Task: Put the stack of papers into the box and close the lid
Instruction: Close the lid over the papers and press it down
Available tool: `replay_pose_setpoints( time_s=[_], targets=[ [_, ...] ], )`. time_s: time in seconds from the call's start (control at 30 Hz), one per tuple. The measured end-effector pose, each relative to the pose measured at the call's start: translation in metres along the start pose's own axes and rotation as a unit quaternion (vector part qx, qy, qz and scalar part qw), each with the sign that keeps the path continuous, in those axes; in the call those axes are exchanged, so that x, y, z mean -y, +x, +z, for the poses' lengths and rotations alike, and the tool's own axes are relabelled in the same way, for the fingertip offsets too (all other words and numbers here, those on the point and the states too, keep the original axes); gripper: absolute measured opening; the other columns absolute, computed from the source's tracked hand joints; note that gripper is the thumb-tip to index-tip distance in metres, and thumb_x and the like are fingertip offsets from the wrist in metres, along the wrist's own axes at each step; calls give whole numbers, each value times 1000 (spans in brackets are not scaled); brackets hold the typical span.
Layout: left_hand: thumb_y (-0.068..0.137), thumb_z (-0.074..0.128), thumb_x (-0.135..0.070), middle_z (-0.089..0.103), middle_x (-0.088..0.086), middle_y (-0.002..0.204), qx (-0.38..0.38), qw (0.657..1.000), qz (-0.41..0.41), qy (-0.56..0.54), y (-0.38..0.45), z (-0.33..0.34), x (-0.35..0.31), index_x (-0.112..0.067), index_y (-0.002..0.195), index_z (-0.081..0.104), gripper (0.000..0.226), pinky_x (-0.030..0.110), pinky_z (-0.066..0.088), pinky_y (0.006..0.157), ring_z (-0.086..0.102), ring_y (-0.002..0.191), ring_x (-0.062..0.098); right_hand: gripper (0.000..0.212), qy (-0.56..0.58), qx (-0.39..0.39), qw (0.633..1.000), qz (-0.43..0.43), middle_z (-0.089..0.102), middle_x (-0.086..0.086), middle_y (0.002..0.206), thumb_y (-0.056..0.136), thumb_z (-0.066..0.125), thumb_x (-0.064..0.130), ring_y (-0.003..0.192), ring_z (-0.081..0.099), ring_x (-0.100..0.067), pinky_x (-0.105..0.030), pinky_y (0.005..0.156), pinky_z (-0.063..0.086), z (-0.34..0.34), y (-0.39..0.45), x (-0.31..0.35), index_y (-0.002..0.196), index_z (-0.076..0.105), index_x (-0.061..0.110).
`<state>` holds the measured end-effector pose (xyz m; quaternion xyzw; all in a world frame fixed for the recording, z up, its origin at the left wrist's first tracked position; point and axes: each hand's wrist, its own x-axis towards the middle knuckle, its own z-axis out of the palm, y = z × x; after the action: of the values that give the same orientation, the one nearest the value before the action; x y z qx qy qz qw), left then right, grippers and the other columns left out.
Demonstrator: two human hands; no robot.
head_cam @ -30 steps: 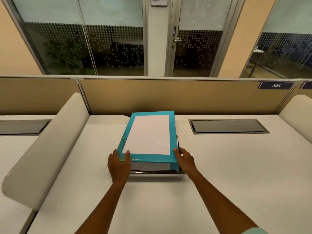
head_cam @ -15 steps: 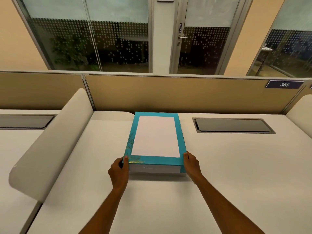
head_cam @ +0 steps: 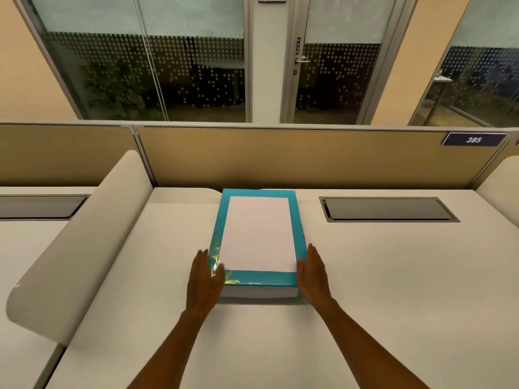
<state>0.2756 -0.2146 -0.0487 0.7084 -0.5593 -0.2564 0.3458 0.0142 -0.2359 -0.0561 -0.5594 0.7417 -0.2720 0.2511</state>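
Note:
A teal box (head_cam: 259, 279) with a white panel on its lid lies flat on the desk (head_cam: 393, 290), straight ahead of me. The lid sits squarely down on the white base, with no gap showing. No papers are visible; the inside of the box is hidden. My left hand (head_cam: 206, 275) rests flat against the box's near left corner, fingers stretched out, the thumb on the lid's edge. My right hand (head_cam: 314, 272) lies flat against the near right corner, fingers extended. Neither hand curls around the box.
A rounded beige divider (head_cam: 84, 242) rises along the desk's left side, another (head_cam: 502, 181) at the far right. A tan partition (head_cam: 280, 155) closes the back. A dark cable hatch (head_cam: 389, 209) is set into the desk right of the box. Glass walls and a door stand behind.
The lid, tilted and lifted at the front a second ago, has come down flush on the base. Both hands have opened from gripping the front corners to lying flat against the sides.

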Motion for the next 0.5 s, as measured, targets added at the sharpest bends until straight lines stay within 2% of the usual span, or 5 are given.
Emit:
replay_pose_setpoints(
  time_s=[0.07, 0.13, 0.23, 0.37, 0.5],
  targets=[
    [96, 48, -41, 13, 8, 164, 35, 990, 80, 108, 9, 3, -5, -12, 154, 16, 72, 42, 25, 120, 15, 151, 29, 66, -100, -5, 993, -62, 9, -3, 163, 100, 31, 46, 149, 15, -24, -39, 121, 16, 1, 4, 7, 153, 7, 16],
    [97, 41, -48, 2, 6, 165, 66, 970, 131, 196, 19, 6, -7, -13, 155, 9, 75, 42, 16, 122, 5, 153, 27, 72, -192, 16, 975, -110, -3, -2, 163, 97, 27, 54, 151, 3, -24, -40, 122, 6, 4, 8, 11, 153, 0, 18],
    [95, 29, -58, -1, 5, 165, 101, 950, 141, 260, 26, 12, -3, -13, 155, 6, 78, 44, 15, 123, 3, 153, 25, 74, -261, 59, 955, -131, -5, -3, 163, 96, 22, 59, 151, 0, -24, -41, 122, 4, 14, 12, 7, 154, 1, 18],
    [75, -7, -78, -1, 4, 165, 117, 944, 144, 274, 23, 18, 8, -14, 155, 6, 103, 41, 17, 123, 3, 153, 23, 73, -253, 71, 956, -128, -3, -3, 164, 96, 22, 58, 151, 2, -24, -39, 121, 9, 22, 13, -2, 154, 3, 18],
    [76, -8, -76, 0, 3, 165, 106, 945, 140, 277, 22, 23, 12, -16, 155, 6, 100, 39, 20, 123, 4, 153, 21, 73, -246, 57, 960, -123, -1, -3, 164, 96, 24, 57, 151, 3, -23, -36, 121, 10, 28, 11, -6, 154, 3, 18]
  ],
)
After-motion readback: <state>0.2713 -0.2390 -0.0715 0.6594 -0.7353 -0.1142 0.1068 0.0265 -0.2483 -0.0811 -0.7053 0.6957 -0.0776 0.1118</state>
